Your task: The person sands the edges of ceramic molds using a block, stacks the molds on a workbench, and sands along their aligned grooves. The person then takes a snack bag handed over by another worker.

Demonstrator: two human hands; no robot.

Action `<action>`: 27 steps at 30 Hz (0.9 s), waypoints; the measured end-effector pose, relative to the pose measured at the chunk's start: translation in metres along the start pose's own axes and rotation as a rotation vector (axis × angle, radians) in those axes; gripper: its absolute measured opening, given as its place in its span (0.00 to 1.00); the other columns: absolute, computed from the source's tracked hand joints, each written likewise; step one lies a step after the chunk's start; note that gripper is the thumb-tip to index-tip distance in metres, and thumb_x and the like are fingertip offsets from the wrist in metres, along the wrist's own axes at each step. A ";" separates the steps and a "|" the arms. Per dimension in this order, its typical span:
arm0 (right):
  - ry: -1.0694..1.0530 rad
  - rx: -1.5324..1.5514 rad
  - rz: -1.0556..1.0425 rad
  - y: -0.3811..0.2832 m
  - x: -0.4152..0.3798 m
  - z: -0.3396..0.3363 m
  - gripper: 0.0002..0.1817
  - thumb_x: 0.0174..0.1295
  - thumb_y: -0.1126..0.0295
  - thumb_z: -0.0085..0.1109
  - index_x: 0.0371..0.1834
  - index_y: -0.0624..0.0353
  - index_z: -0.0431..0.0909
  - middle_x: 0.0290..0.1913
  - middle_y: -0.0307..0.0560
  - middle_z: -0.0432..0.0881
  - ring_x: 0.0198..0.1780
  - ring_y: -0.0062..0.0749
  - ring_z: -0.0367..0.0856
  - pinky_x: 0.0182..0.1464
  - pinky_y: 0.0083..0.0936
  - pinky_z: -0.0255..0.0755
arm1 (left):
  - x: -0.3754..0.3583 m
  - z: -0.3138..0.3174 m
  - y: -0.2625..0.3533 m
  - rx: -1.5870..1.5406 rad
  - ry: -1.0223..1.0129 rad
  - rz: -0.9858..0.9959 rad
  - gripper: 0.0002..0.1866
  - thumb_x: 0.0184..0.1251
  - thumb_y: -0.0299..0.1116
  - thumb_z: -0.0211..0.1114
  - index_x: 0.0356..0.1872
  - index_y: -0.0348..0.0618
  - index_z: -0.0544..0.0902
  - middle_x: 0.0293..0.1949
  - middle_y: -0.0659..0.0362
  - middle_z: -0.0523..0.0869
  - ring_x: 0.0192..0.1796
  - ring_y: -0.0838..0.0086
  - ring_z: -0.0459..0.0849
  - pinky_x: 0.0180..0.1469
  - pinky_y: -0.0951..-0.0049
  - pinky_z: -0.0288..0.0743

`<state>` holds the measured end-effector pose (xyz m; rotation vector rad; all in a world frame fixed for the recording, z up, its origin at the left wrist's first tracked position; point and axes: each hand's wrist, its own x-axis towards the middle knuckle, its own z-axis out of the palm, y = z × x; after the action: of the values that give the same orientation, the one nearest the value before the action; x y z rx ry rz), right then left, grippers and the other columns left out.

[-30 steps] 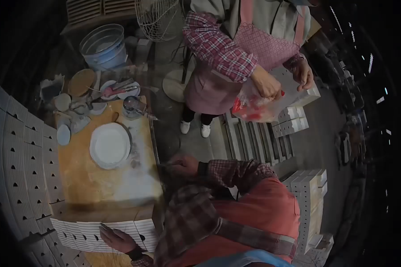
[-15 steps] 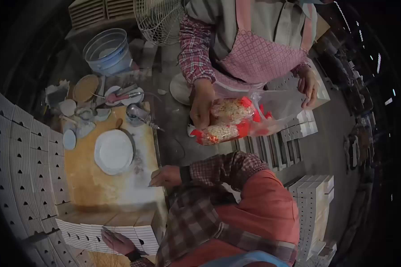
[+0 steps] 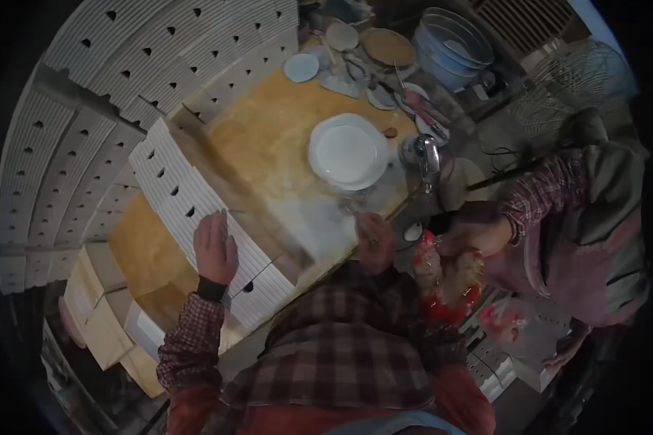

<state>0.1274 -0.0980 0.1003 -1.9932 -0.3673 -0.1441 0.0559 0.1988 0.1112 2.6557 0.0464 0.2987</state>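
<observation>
My left hand (image 3: 215,248) lies with fingers stretched out on a row of white ridged slabs (image 3: 190,196) with dark half-round holes. The slabs stand side by side across the worktable. My right hand (image 3: 375,241) is over the table's near right edge, fingers curled. Something thin and small shows at its fingertips, too blurred to name. Beyond it, a white plate-like dish (image 3: 348,152) sits on the floury yellow tabletop (image 3: 261,138).
At right a co-worker's hand (image 3: 479,235) holds clear packages (image 3: 446,279) with red ends and pale contents. Several small dishes, a red-handled tool (image 3: 422,106) and a blue bucket (image 3: 453,51) are at the back. Stacked ridged slabs (image 3: 123,80) rise at left.
My view has swung left, so the table now lies central and the co-worker is at the right edge. The packages are lower, near my right arm. My left hand still rests on the slabs.
</observation>
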 end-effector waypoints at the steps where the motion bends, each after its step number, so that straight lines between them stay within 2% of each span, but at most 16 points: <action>1: -0.106 0.000 -0.050 0.000 -0.010 0.008 0.17 0.49 0.79 0.54 0.45 0.60 0.75 0.41 0.55 0.75 0.41 0.45 0.76 0.45 0.28 0.70 | -0.004 0.009 -0.005 0.040 0.064 0.014 0.26 0.54 0.27 0.54 0.56 0.32 0.64 0.52 0.42 0.69 0.56 0.49 0.65 0.59 0.57 0.56; 4: -0.371 0.062 -0.278 -0.016 -0.024 0.047 0.23 0.46 0.78 0.56 0.50 0.57 0.72 0.45 0.53 0.73 0.44 0.44 0.74 0.44 0.29 0.70 | -0.003 0.015 -0.015 -0.060 0.095 0.065 0.24 0.55 0.27 0.53 0.55 0.32 0.65 0.52 0.41 0.69 0.54 0.48 0.66 0.57 0.56 0.57; 6: -0.253 0.011 -0.198 -0.009 -0.023 0.057 0.21 0.46 0.78 0.57 0.48 0.57 0.74 0.44 0.51 0.73 0.43 0.43 0.74 0.44 0.29 0.70 | -0.006 0.011 -0.015 0.030 0.106 0.094 0.23 0.55 0.27 0.52 0.54 0.31 0.66 0.51 0.41 0.69 0.54 0.48 0.66 0.57 0.57 0.58; 7: -0.200 -0.032 -0.147 0.001 -0.016 0.051 0.18 0.47 0.77 0.57 0.45 0.58 0.75 0.43 0.51 0.73 0.42 0.42 0.74 0.43 0.29 0.71 | -0.001 0.003 -0.007 -0.103 0.075 0.069 0.22 0.55 0.27 0.53 0.53 0.31 0.67 0.51 0.41 0.69 0.53 0.48 0.66 0.57 0.57 0.58; 8: -0.106 -0.089 -0.085 0.012 -0.015 0.046 0.25 0.40 0.80 0.55 0.48 0.56 0.73 0.44 0.52 0.71 0.40 0.41 0.74 0.42 0.30 0.70 | -0.003 0.005 -0.014 -0.073 0.113 0.103 0.22 0.55 0.27 0.52 0.53 0.30 0.67 0.51 0.41 0.69 0.53 0.48 0.66 0.57 0.57 0.58; 12: 0.028 -0.383 -0.408 0.014 0.000 0.034 0.19 0.43 0.71 0.58 0.44 0.53 0.76 0.49 0.54 0.71 0.42 0.45 0.74 0.40 0.34 0.70 | -0.006 0.023 -0.027 -0.067 0.085 0.088 0.23 0.56 0.29 0.50 0.54 0.29 0.66 0.53 0.42 0.68 0.55 0.49 0.65 0.58 0.56 0.57; 15: 0.245 -0.489 -0.292 0.028 0.008 0.034 0.19 0.45 0.69 0.57 0.44 0.52 0.75 0.48 0.52 0.72 0.44 0.45 0.73 0.44 0.36 0.67 | -0.006 0.023 -0.032 -0.061 0.067 0.109 0.25 0.55 0.30 0.51 0.55 0.29 0.65 0.54 0.41 0.67 0.56 0.49 0.65 0.59 0.57 0.56; 17: 0.245 -0.453 -0.374 0.052 0.006 0.042 0.15 0.49 0.73 0.56 0.43 0.57 0.74 0.46 0.53 0.71 0.37 0.38 0.74 0.34 0.27 0.69 | -0.007 0.018 -0.028 -0.045 0.038 0.036 0.24 0.55 0.29 0.51 0.54 0.29 0.66 0.53 0.41 0.67 0.56 0.49 0.64 0.59 0.56 0.56; 19: 0.114 -0.397 -0.417 0.025 0.004 0.053 0.17 0.47 0.75 0.58 0.43 0.56 0.74 0.46 0.53 0.71 0.40 0.40 0.73 0.36 0.29 0.70 | -0.005 0.018 -0.023 -0.165 0.139 0.150 0.24 0.53 0.28 0.52 0.53 0.29 0.68 0.52 0.41 0.69 0.56 0.48 0.65 0.59 0.56 0.56; 20: -0.006 -0.322 -0.461 0.010 0.001 0.066 0.18 0.45 0.77 0.59 0.43 0.56 0.75 0.46 0.53 0.70 0.42 0.42 0.73 0.38 0.30 0.70 | -0.002 0.013 -0.020 -0.100 0.073 0.076 0.23 0.53 0.28 0.53 0.53 0.30 0.68 0.50 0.42 0.71 0.55 0.49 0.66 0.59 0.56 0.56; 22: 0.029 -0.166 -0.173 0.005 0.008 0.074 0.15 0.48 0.75 0.57 0.41 0.59 0.76 0.44 0.55 0.73 0.45 0.47 0.73 0.43 0.35 0.69 | -0.001 0.003 -0.012 -0.134 0.121 0.086 0.24 0.52 0.27 0.55 0.54 0.33 0.68 0.52 0.45 0.70 0.55 0.50 0.66 0.58 0.57 0.57; 23: 0.018 -0.201 -0.170 0.014 0.021 0.063 0.11 0.52 0.76 0.55 0.40 0.63 0.76 0.42 0.55 0.75 0.43 0.47 0.75 0.42 0.31 0.70 | 0.001 0.000 -0.009 -0.104 0.088 0.019 0.24 0.51 0.26 0.56 0.53 0.34 0.68 0.52 0.46 0.69 0.55 0.51 0.66 0.58 0.57 0.58; 24: 0.166 -0.258 -0.282 0.019 0.029 0.063 0.08 0.56 0.75 0.53 0.38 0.65 0.75 0.39 0.55 0.76 0.40 0.47 0.76 0.41 0.30 0.70 | -0.001 0.007 -0.017 -0.158 0.113 0.016 0.24 0.51 0.26 0.56 0.53 0.35 0.69 0.51 0.47 0.70 0.55 0.52 0.66 0.58 0.58 0.58; 25: 0.196 -0.067 0.003 0.055 0.025 0.064 0.07 0.57 0.75 0.53 0.37 0.64 0.76 0.37 0.56 0.77 0.39 0.46 0.77 0.40 0.28 0.70 | 0.000 0.002 -0.015 -0.140 0.130 0.035 0.24 0.51 0.26 0.56 0.53 0.35 0.68 0.51 0.48 0.70 0.55 0.53 0.66 0.58 0.58 0.58; 26: 0.052 -0.124 0.025 0.062 0.032 0.053 0.07 0.57 0.73 0.53 0.35 0.64 0.76 0.35 0.55 0.78 0.38 0.46 0.78 0.41 0.28 0.70 | -0.003 0.004 -0.016 -0.092 0.114 0.003 0.24 0.50 0.25 0.56 0.53 0.35 0.69 0.51 0.49 0.71 0.55 0.54 0.66 0.58 0.59 0.59; 27: -0.262 -0.591 0.418 0.048 0.043 0.037 0.08 0.56 0.70 0.53 0.32 0.64 0.77 0.31 0.56 0.79 0.35 0.45 0.78 0.38 0.29 0.70 | -0.003 0.001 -0.015 -0.150 0.103 -0.010 0.24 0.50 0.25 0.56 0.53 0.35 0.69 0.51 0.49 0.71 0.55 0.54 0.66 0.58 0.59 0.59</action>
<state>0.1812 -0.0752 0.0542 -2.6371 -0.0612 0.3117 0.0538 0.2113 0.1025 2.4897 0.0678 0.4189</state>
